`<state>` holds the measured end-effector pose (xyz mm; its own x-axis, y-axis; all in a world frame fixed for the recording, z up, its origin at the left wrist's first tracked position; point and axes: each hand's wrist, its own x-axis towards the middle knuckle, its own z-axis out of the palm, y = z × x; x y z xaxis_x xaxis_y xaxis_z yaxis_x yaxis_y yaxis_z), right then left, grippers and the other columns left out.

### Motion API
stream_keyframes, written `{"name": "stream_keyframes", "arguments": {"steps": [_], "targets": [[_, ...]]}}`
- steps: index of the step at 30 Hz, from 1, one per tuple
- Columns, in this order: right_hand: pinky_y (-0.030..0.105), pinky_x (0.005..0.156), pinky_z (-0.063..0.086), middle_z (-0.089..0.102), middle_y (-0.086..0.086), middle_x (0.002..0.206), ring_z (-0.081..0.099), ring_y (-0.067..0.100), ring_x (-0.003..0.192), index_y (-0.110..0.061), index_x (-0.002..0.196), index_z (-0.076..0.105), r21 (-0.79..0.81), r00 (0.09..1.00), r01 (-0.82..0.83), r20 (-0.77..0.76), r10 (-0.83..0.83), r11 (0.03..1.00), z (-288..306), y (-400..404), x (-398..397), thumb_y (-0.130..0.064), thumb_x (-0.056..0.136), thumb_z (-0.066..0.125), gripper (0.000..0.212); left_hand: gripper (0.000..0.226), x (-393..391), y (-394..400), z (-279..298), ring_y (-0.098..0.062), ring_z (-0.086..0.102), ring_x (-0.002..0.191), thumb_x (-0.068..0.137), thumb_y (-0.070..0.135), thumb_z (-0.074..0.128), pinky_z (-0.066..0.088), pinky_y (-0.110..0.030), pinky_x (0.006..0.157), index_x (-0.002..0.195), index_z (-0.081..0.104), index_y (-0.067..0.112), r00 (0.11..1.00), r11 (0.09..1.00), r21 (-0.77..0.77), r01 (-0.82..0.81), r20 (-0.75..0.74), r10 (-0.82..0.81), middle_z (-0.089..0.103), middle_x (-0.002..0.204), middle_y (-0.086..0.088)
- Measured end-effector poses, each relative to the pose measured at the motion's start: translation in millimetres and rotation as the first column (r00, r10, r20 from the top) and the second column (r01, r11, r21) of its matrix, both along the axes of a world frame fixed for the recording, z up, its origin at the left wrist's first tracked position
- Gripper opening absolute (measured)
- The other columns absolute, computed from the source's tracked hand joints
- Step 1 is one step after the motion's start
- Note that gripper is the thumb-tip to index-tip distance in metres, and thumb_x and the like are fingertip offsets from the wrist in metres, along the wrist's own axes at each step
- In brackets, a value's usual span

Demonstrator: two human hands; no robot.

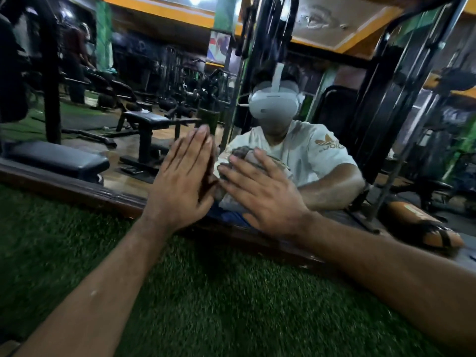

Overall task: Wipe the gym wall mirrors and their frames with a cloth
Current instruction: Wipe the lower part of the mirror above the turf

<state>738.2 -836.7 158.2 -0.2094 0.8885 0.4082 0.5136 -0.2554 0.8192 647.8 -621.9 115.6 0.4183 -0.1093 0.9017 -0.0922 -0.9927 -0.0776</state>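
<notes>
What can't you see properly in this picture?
- Cloth: head view, mostly hidden behind the right hand, which presses it on the mirror.
- Left hand: its palm faces the glass, so contact is unclear.
- Wooden frame: cut off by both edges.
- Far gym machines: dark, blurred.

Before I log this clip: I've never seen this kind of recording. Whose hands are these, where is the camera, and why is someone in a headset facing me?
There is no machine here. The single picture comes from a camera worn on a person's head, looking forward and down, so the arms reaching in are the wearer's own. The figure in the headset is that same person reflected in a wall mirror, which stands in a dark wooden frame on green artificial turf. The left hand lies flat against the glass, fingers straight. The right hand presses a grey cloth to the mirror with spread fingers. The benches and weight machines are all reflections of the gym behind.
</notes>
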Motion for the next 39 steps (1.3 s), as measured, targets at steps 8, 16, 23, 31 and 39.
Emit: {"name": "stream_keyframes", "arguments": {"steps": [8, 16, 23, 31, 39], "targets": [[0.067, 0.121, 0.026, 0.049, 0.015, 0.157, 0.039, 0.038, 0.15, -0.007, 0.142, 0.062, 0.221, 0.999, -0.025, -0.03, 0.032, 0.975, 76.1, 42.4, -4.5, -0.028, 0.095, 0.068, 0.052, 0.069, -0.6, 35.3, 61.2, -0.033, 0.017, 0.155, 0.094, 0.02, 0.049, 0.015, -0.051, 0.126, 0.155, 0.028, -0.006, 0.984, 0.99, 0.044, 0.134, 0.115, -0.138, 0.02, 0.165, -0.022], [0.061, 0.125, 0.021, 0.048, 0.014, 0.156, 0.039, 0.034, 0.15, -0.009, 0.141, 0.063, 0.383, 0.997, 0.053, -0.08, -0.024, 0.922, 101.1, 42.9, -18.0, -0.023, 0.09, 0.072, 0.054, 0.06, 5.3, 40.1, 64.0, -0.035, 0.022, 0.153, 0.1, 0.016, 0.054, 0.027, -0.057, 0.12, 0.152, 0.035, -0.007, 0.971, 0.975, -0.014, 0.222, 0.093, -0.22, 0.026, 0.163, -0.023], [0.064, 0.123, 0.023, 0.045, 0.013, 0.159, 0.036, 0.034, 0.152, -0.01, 0.147, 0.057, 0.251, 0.989, 0.129, -0.103, -0.106, 0.959, 73.5, 32.8, -21.7, -0.033, 0.092, 0.069, 0.061, 0.065, 3.8, 35.9, 47.9, -0.036, 0.019, 0.154, 0.096, 0.015, 0.056, 0.022, -0.055, 0.123, 0.153, 0.032, -0.006, 0.976, 0.977, -0.056, 0.207, 0.085, -0.202, 0.024, 0.163, -0.024], [0.063, 0.125, 0.02, 0.049, 0.014, 0.157, 0.038, 0.035, 0.151, -0.007, 0.142, 0.063, 0.288, 0.993, -0.009, -0.109, 0.042, 0.958, 33.5, 68.9, -14.2, -0.025, 0.094, 0.061, 0.051, 0.065, 4.6, 48.7, 16.6, -0.032, 0.014, 0.156, 0.096, 0.009, 0.045, 0.014, -0.051, 0.126, 0.156, 0.024, -0.003, 0.977, 0.979, -0.087, 0.186, 0.119, -0.175, 0.018, 0.166, -0.021], [0.065, 0.122, 0.026, 0.047, 0.014, 0.159, 0.039, 0.035, 0.151, -0.007, 0.144, 0.06, 0.301, 0.997, -0.02, -0.06, 0.04, 0.953, 19.2, 74.5, -14.0, -0.025, 0.097, 0.056, 0.051, 0.071, -0.9, 60.6, 14.9, -0.026, 0.006, 0.157, 0.088, 0.005, 0.039, 0.005, -0.044, 0.127, 0.156, 0.022, -0.004, 0.976, 0.975, -0.065, 0.213, 0.06, -0.209, 0.015, 0.166, -0.017]]}}
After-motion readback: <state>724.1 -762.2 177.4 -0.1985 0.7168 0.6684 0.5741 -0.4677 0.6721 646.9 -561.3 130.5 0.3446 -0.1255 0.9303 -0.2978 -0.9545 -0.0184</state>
